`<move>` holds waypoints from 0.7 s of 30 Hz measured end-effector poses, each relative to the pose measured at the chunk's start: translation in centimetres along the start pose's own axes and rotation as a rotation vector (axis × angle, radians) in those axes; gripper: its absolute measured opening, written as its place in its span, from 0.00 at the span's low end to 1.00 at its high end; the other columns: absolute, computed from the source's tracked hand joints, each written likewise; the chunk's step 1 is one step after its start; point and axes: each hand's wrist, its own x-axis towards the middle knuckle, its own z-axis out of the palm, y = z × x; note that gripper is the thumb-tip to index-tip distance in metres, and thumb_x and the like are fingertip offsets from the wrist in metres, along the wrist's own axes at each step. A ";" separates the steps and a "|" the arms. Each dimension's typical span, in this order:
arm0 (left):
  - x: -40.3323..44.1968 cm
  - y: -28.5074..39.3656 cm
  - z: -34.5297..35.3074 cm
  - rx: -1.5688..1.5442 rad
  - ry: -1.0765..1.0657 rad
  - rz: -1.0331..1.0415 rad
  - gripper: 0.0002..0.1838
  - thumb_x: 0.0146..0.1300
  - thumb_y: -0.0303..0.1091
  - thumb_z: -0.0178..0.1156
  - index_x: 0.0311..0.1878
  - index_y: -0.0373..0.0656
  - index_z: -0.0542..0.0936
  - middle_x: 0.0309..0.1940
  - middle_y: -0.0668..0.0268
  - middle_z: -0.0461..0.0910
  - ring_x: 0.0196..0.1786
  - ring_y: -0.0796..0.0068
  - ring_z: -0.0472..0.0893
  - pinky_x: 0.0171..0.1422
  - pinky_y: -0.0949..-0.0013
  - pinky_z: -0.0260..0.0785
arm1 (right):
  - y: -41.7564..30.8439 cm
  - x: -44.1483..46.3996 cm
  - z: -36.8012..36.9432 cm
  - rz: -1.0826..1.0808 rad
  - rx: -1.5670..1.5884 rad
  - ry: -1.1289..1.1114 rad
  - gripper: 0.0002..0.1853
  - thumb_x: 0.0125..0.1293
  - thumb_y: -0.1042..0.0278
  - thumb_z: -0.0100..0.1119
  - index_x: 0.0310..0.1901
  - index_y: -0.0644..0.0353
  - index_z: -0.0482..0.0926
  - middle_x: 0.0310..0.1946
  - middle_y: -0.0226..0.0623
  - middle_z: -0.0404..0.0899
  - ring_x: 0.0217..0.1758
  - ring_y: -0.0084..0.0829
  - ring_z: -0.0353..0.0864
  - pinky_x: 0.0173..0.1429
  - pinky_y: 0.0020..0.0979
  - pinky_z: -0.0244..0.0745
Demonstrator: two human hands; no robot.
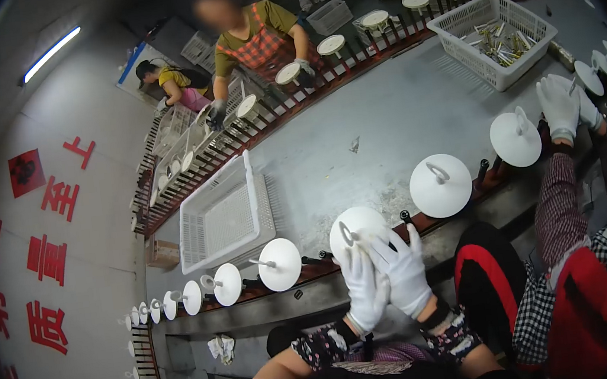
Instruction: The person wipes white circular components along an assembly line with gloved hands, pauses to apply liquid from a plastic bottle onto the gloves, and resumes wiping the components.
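Note:
In the head view a round white disc (356, 221) with a ring-shaped handle stands on the line right in front of me. My left hand (364, 289), in a white glove, reaches up to its lower edge, fingers stretched out just below the handle. Beside it my right hand (402, 268), also gloved, has its fingers spread; some lie over the disc's lower right part. One right fingertip is near a black knob (405, 217) on the rail. The fingertips' exact contact with the disc is partly hidden.
More discs line the rail, including one on the left (280, 265) and one on the right (441, 186). A white basket (262, 209) stands behind the line; another basket (504, 80) holds small metal parts. A co-worker's gloved hands (560, 106) work at right; people work across the table.

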 end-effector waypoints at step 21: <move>9.2 2.2 2.7 -0.212 -0.015 0.041 0.35 0.72 0.33 0.62 0.79 0.28 0.69 0.77 0.39 0.70 0.83 0.31 0.64 0.89 0.35 0.48 | 4.5 4.9 -3.4 0.143 -0.026 0.175 0.22 0.71 0.56 0.56 0.60 0.57 0.85 0.68 0.39 0.82 0.77 0.44 0.75 0.85 0.58 0.60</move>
